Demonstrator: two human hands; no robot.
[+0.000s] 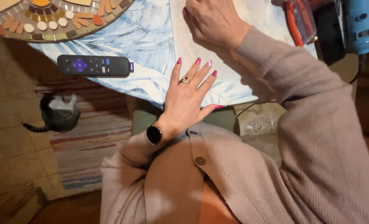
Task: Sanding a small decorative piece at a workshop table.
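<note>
The left hand (188,97) lies flat with fingers spread on a pale rectangular sheet (201,49) over the blue leaf-patterned tablecloth (143,37), holding nothing. The right hand (211,20) rests curled on the sheet's upper part; whether it grips anything cannot be told. A black remote control (94,65) lies just left, a round mosaic tabletop piece (47,18) beyond it, and a grey cat (60,114) on the floor below.

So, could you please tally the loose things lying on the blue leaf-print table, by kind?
Remote control, black: 1
Round mosaic piece: 1
Pale sheet under the left hand and right hand: 1
Orange-handled pliers: 1
Blue power tool: 1
Total: 5
</note>
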